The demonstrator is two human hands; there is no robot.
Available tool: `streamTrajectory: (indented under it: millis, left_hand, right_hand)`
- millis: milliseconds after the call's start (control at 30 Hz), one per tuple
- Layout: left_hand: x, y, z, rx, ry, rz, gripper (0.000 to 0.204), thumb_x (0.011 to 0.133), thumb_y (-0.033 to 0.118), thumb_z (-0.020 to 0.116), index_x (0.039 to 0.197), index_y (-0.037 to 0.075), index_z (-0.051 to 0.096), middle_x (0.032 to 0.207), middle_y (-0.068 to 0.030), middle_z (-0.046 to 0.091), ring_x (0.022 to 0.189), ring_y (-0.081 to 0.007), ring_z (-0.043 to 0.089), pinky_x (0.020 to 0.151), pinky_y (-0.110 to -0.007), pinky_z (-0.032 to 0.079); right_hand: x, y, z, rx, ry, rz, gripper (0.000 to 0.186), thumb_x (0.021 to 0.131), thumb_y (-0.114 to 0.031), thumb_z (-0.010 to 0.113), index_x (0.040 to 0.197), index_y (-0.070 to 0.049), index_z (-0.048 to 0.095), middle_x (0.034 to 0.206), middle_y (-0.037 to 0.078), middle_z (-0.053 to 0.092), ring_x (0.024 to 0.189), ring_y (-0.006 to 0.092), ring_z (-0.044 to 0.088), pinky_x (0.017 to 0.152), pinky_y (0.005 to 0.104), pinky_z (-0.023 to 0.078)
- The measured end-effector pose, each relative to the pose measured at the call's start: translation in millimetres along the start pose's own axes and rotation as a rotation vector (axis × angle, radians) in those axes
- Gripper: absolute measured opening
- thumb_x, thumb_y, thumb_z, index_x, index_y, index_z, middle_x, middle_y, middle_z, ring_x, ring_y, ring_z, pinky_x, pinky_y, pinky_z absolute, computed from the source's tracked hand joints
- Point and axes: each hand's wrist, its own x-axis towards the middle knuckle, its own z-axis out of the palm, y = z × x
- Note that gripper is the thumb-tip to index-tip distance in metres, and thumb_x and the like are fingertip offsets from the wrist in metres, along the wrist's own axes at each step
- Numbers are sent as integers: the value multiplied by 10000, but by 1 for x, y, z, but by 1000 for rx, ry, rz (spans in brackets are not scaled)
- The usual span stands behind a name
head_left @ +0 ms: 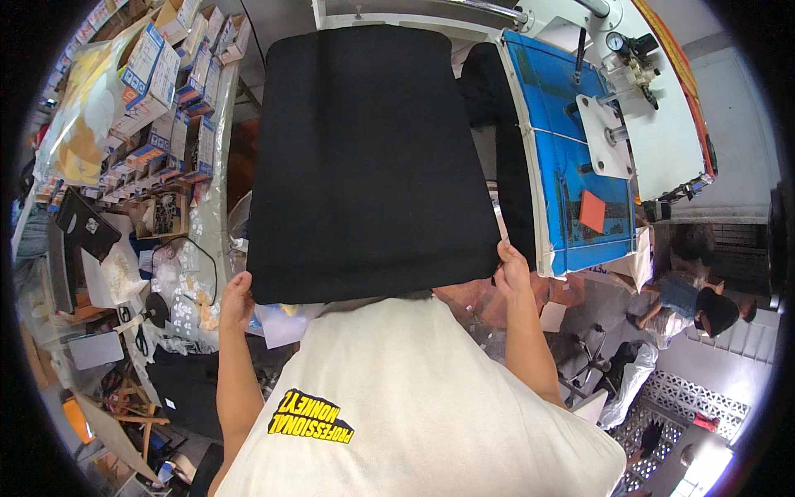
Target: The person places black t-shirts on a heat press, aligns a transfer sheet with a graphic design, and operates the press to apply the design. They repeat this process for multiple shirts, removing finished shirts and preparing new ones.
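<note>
A large piece of black cloth lies spread out flat in front of me, over what looks like a board. My left hand is closed at its near left corner, thumb and fingers pinching the edge. At the near right corner, my right hand pinches the edge in the same way. Part of each hand's fingers is hidden by the cloth. What lies beneath the cloth cannot be seen.
A press with a blue upper plate and a pressure gauge stands right, beside a second black surface. Stacked cardboard boxes and a cluttered table fill the left. Another person is at the far right.
</note>
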Motion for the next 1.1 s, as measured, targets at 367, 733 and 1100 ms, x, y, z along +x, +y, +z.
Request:
streamTrajectory:
  millis: [367, 733, 1100]
  left_hand:
    - [-13, 21, 17, 31, -40, -34, 215, 1003, 263, 659, 1106, 75, 671, 990, 8, 712, 860, -116, 668, 736, -280, 539]
    - [42, -30, 16, 100, -162, -199, 284, 1001, 141, 569, 1236, 31, 684, 1143, -116, 740, 1018, -230, 717, 889, -372, 590]
    - [286, 178, 125, -256, -304, 88, 847, 928, 676, 592, 1433, -2, 536, 1380, -175, 630, 1254, -334, 609, 1063, -471, 490]
  right_hand:
    - [-19, -16, -9, 158, -19, 42, 309, 1022, -146, 601, 1273, 33, 624, 1281, 161, 682, 1217, 290, 629, 1102, 437, 474]
    - [1, 19, 26, -113, -139, 368, 287, 1039, -210, 585, 1269, -53, 656, 1270, 90, 682, 1034, 232, 698, 944, 402, 557]
    - [229, -135, 223, 214, -379, 87, 742, 1022, -561, 518, 1452, 43, 501, 1447, 170, 573, 1329, 305, 548, 1149, 450, 407]
